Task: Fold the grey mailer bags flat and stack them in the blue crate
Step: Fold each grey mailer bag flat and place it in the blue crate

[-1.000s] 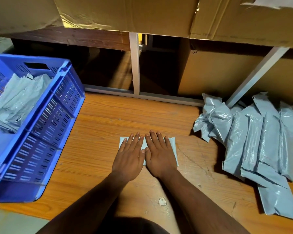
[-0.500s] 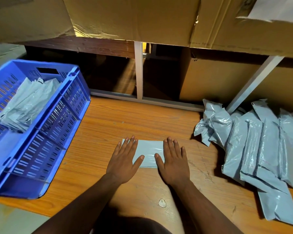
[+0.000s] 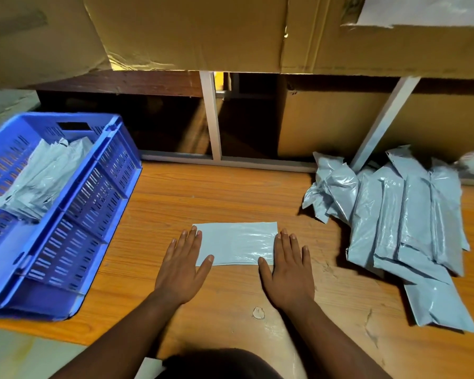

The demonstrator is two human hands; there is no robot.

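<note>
A folded grey mailer bag [image 3: 237, 243] lies flat on the wooden table [image 3: 230, 198] in front of me. My left hand [image 3: 182, 269] rests palm down at its left end, fingers spread, thumb on the bag's lower edge. My right hand [image 3: 289, 266] lies flat at the right end in the same way. Neither hand grips anything. The blue crate [image 3: 93, 203] stands at the left with a stack of folded grey bags [image 3: 41, 181] leaning inside it. A heap of unfolded grey mailer bags [image 3: 405, 222] lies at the right.
Cardboard boxes [image 3: 192, 31] hang over the back of the table on a shelf. White frame posts [image 3: 211, 116] stand behind the table. A small chip [image 3: 257, 313] marks the wood near my right wrist. The table's front left edge runs below the crate.
My hands slid apart from the bag's middle to its two ends, smoothing it flat. The view shifted slightly down.
</note>
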